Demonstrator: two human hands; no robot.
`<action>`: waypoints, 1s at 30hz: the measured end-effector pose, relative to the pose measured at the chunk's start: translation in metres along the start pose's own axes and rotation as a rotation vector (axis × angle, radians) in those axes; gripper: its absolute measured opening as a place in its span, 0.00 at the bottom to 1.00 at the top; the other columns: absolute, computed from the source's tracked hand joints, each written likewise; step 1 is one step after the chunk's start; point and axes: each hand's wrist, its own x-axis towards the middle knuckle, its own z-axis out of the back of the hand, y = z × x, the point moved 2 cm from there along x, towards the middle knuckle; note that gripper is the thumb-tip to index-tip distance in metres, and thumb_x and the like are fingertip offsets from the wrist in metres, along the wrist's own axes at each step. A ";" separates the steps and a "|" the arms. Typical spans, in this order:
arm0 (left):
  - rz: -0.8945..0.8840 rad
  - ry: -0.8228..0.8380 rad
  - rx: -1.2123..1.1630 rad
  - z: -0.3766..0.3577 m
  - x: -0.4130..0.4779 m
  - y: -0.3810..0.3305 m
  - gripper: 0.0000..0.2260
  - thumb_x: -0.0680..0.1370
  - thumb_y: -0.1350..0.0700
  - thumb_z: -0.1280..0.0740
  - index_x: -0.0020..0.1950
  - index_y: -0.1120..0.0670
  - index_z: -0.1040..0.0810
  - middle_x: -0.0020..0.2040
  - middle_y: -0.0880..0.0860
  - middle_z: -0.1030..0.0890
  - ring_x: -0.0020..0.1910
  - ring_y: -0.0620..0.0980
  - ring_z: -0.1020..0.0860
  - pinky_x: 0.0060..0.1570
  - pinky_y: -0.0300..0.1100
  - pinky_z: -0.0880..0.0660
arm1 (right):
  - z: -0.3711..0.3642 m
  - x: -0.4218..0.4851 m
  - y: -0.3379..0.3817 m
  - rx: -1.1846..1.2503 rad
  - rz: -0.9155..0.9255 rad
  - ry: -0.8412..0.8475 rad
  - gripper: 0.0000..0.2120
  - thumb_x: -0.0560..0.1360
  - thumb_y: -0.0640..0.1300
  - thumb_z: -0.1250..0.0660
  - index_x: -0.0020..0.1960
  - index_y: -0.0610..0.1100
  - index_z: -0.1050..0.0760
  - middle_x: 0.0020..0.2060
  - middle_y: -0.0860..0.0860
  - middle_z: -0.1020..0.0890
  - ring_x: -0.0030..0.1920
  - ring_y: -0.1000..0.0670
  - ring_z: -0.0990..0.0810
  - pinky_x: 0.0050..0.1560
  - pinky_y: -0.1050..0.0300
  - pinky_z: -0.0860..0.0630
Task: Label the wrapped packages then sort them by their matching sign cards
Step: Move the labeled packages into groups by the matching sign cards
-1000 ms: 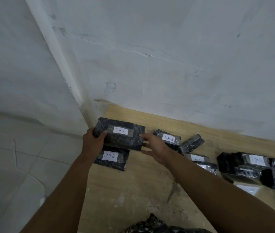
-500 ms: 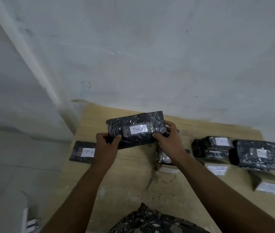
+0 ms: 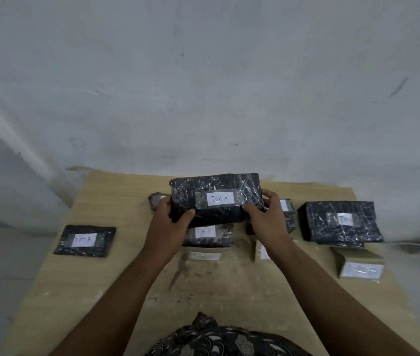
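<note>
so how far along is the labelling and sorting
Done: labels show on several packages, and the TIM C package lies behind a sign card. In hand: left hand and right hand grip the TIM A package above the table. Left: placing it by its card; the TIM B package lies alone at the table's left edge, no card visible beside it.

Scuffed pale wooden board (image 3: 116, 283) against a cracked, whitewashed wall (image 3: 203, 86), grey floor (image 3: 3, 278) at left, dim light.
</note>
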 end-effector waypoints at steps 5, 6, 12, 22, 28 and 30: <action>-0.055 0.020 0.144 -0.098 -0.030 -0.036 0.30 0.78 0.42 0.28 0.77 0.48 0.32 0.70 0.45 0.26 0.68 0.47 0.26 0.66 0.48 0.28 | 0.103 0.030 -0.020 0.046 -0.032 -0.047 0.25 0.79 0.41 0.26 0.71 0.52 0.33 0.50 0.52 0.17 0.40 0.51 0.19 0.41 0.51 0.21; -0.072 0.024 0.179 -0.120 -0.037 -0.046 0.28 0.79 0.43 0.28 0.77 0.49 0.31 0.69 0.46 0.28 0.67 0.46 0.27 0.63 0.45 0.28 | 0.126 0.036 -0.025 0.043 -0.035 -0.060 0.25 0.80 0.41 0.27 0.71 0.52 0.34 0.49 0.52 0.18 0.39 0.51 0.19 0.40 0.51 0.20; -0.104 0.153 0.273 -0.255 -0.059 -0.092 0.10 0.80 0.49 0.29 0.56 0.41 0.29 0.54 0.45 0.27 0.48 0.38 0.25 0.41 0.27 0.32 | 0.255 0.080 -0.065 0.009 -0.074 -0.196 0.28 0.79 0.45 0.26 0.76 0.51 0.34 0.54 0.55 0.18 0.45 0.51 0.17 0.43 0.48 0.17; 0.096 0.370 0.308 -0.406 -0.042 -0.108 0.12 0.80 0.53 0.29 0.47 0.40 0.32 0.50 0.48 0.24 0.45 0.45 0.25 0.52 0.45 0.23 | 0.374 0.153 -0.125 -0.030 -0.197 -0.250 0.29 0.78 0.49 0.26 0.76 0.51 0.34 0.57 0.51 0.18 0.50 0.50 0.17 0.44 0.51 0.18; 0.173 0.405 0.331 -0.447 -0.018 -0.106 0.30 0.81 0.50 0.30 0.81 0.53 0.36 0.73 0.51 0.27 0.67 0.51 0.25 0.62 0.45 0.26 | 0.398 0.186 -0.144 -0.074 -0.183 -0.186 0.31 0.78 0.53 0.25 0.76 0.49 0.34 0.59 0.50 0.18 0.54 0.48 0.17 0.48 0.50 0.17; 0.195 0.393 0.317 -0.450 -0.013 -0.099 0.31 0.80 0.51 0.29 0.81 0.53 0.36 0.74 0.52 0.26 0.68 0.51 0.25 0.64 0.47 0.24 | 0.396 0.189 -0.149 -0.093 -0.161 -0.173 0.33 0.76 0.58 0.24 0.75 0.49 0.33 0.56 0.51 0.18 0.51 0.50 0.16 0.45 0.52 0.18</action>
